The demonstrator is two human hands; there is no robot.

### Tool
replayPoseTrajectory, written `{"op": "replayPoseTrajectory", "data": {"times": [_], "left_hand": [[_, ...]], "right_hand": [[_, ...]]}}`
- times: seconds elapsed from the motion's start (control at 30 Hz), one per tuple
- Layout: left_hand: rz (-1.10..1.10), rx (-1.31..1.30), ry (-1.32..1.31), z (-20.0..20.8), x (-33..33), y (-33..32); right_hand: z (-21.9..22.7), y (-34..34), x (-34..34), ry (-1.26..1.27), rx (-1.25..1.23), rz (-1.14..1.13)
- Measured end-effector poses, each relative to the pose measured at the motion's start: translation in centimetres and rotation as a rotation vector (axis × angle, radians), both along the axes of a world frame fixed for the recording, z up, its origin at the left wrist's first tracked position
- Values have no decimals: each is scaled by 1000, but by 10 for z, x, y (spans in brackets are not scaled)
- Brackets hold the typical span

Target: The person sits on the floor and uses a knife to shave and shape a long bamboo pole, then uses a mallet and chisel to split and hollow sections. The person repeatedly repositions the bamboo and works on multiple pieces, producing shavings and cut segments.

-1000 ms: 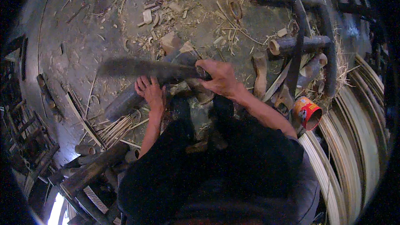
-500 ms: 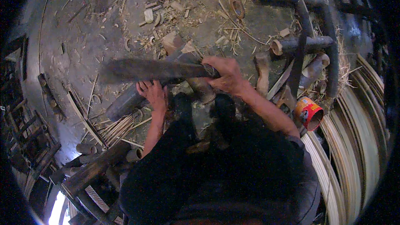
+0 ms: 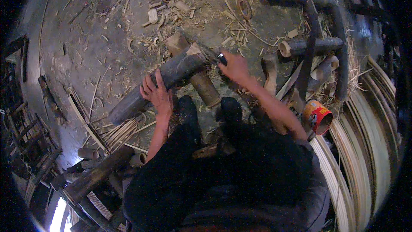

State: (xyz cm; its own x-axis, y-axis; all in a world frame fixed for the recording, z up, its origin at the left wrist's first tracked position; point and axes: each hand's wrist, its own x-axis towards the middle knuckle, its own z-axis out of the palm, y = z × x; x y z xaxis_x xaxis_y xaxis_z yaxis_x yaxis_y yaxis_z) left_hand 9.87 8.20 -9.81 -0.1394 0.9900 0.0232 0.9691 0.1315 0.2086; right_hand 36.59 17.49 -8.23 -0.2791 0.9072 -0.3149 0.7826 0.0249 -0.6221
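A thick dark bamboo pole (image 3: 133, 99) lies aslant in front of me, its far end cut to pale wood. Under that end, crossing it, is a short brown log (image 3: 205, 89). My left hand (image 3: 159, 96) grips the pole around its middle, fingers spread over the top. In my right hand (image 3: 235, 66), closed around its handle, is a machete (image 3: 209, 51). Its dark blade appears nearly edge-on and blurred, pointing up and left just beyond the pole's cut end. Whether the blade touches the wood, I cannot tell.
Wood chips (image 3: 163, 15) litter the floor ahead. Dark bamboo lengths (image 3: 311, 47) lie at the right, near a red and yellow tin (image 3: 318, 118) and long pale strips (image 3: 365, 146). Thin sticks (image 3: 124, 134) and stacked bamboo pieces (image 3: 96, 174) are at the left.
The machete has swung from lying broadside across the pole, pointing left, to pointing away beyond its cut end. My right hand has turned and shifted slightly right; my left hand stays on the pole.
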Motion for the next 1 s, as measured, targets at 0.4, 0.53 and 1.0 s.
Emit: {"op": "replayPoseTrajectory", "data": {"times": [0.4,0.53,1.0], "left_hand": [[50,34,34,-9,4,-10],[46,104,55,-15,1,-18],[34,83,15,-8,3,-11]], "right_hand": [[-15,4,0,-3,78,8],[16,0,-2,4,-63,32],[17,-3,3,28,-56,-132]]}}
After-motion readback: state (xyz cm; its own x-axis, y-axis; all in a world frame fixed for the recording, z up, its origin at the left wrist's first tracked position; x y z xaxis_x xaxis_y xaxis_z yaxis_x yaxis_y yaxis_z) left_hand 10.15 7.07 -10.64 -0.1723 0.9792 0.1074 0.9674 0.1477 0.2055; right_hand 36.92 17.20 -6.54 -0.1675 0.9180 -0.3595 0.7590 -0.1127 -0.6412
